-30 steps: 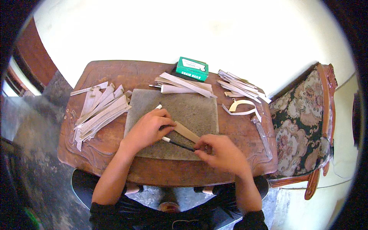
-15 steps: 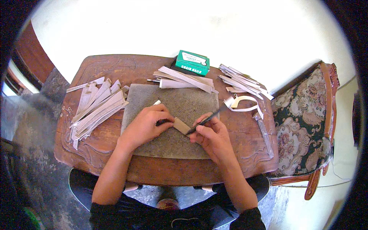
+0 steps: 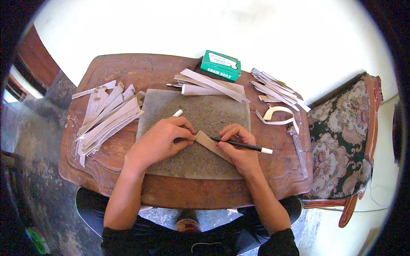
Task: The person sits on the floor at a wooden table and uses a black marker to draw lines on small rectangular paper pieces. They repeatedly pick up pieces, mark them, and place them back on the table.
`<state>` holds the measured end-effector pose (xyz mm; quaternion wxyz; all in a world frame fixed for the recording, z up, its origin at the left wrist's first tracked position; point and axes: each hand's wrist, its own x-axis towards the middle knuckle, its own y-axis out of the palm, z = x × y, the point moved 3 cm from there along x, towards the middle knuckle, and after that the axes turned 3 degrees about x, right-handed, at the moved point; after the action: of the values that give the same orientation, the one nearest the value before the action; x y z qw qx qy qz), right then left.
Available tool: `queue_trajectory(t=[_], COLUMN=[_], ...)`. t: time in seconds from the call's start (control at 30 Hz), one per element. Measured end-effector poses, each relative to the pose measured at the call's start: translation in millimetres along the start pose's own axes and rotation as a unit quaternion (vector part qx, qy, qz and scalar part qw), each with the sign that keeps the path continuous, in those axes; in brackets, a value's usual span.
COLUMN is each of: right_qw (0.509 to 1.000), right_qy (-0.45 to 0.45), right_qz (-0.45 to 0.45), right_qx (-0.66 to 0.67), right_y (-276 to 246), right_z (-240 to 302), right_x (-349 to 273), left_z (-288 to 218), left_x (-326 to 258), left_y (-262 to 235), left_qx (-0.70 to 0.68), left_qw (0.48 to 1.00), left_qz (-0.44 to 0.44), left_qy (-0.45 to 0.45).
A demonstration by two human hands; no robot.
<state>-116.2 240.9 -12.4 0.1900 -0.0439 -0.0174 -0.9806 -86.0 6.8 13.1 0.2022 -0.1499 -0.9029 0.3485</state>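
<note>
A narrow greyish-brown strip (image 3: 213, 148) lies slanted between my hands over a rough grey mat (image 3: 188, 168). My left hand (image 3: 160, 138) has its fingertips closed at the strip's upper left end. A small white capped piece (image 3: 177, 113) pokes out behind that hand's fingers; the rest of it is hidden. In my right hand (image 3: 241, 147), a black marker pen (image 3: 243, 145) with a white end is gripped between fingers and thumb, its white end toward the right. The right thumb and fingers also meet the strip, whose lower end runs under that hand.
Piled pale strips (image 3: 111, 121) lie at the left, more strips (image 3: 213, 87) behind the mat, and another bunch (image 3: 279, 90) at the far right. A green box (image 3: 221, 65) stands at the back. A curled cream band (image 3: 279, 116) and grey strip (image 3: 299, 153) lie right, near an upholstered chair (image 3: 337, 136).
The pen in my right hand has swung round from pointing away up-right to lying with its white end to the right. More of the strip shows between my hands.
</note>
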Motion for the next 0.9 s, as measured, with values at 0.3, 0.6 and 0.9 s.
queue_trajectory(t=[0.3,0.6,0.9], right_qw=[0.991,0.986,0.981], right_qy=[-0.066,-0.026,-0.043], right_qz=[0.046,0.011,0.012], right_qx=[-0.110,-0.165,-0.188], right_y=[24.0,21.3,22.8], right_z=[9.8,5.7,8.0], right_x=[23.2,22.9,23.7], left_z=[-1.1,3.0,-4.3], left_x=[-3.5,-5.3,-4.6], left_y=[-3.8,-7.8,-9.7], left_qx=[0.011,-0.012,-0.004], left_qw=[0.999,0.999,0.999], left_qz=[0.040,0.042,0.038], left_qy=[-0.005,0.006,-0.023])
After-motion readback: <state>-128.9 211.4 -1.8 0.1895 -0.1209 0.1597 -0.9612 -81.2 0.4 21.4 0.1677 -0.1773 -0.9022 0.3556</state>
